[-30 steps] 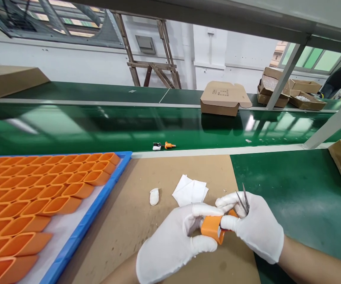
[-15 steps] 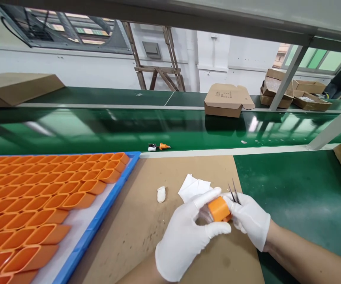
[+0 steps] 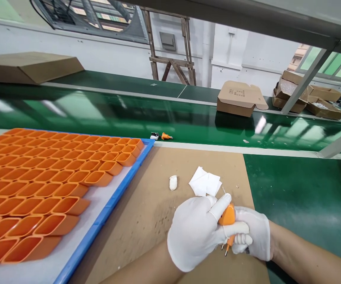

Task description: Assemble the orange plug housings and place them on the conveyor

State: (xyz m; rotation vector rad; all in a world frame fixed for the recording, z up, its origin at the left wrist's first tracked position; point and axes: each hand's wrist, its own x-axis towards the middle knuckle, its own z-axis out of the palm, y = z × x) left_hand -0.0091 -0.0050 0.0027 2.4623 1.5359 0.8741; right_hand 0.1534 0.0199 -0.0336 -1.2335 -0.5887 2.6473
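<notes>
An orange two-pin plug point(image 3: 228, 215) is tilted between my hands, its metal pins pointing down toward the board. My left hand point(image 3: 201, 228), in a white glove, grips it with thumb and fingers from the left. My white-gloved right hand point(image 3: 252, 232) is closed against the plug's right side, fingers curled. A small dark end of the tweezers point(image 3: 247, 250) shows beneath the right fingers; the rest is hidden. Beyond the hands lie folded white papers point(image 3: 204, 181) and a small white finger-cot-like piece point(image 3: 173, 182) on the brown cardboard point(image 3: 158, 221).
A blue-edged tray point(image 3: 111, 203) at left carries rows of orange sleeves point(image 3: 70, 205). Another orange plug point(image 3: 166, 136) lies by the green belt point(image 3: 188, 128). Cardboard boxes point(image 3: 238, 104) stand on the back ledge. A grey post point(image 3: 306, 81) rises at right.
The plug has turned from its broad orange end showing to its pins pointing down. The tweezers' tips, upright before, are now mostly hidden. The view has shifted left and tilted.
</notes>
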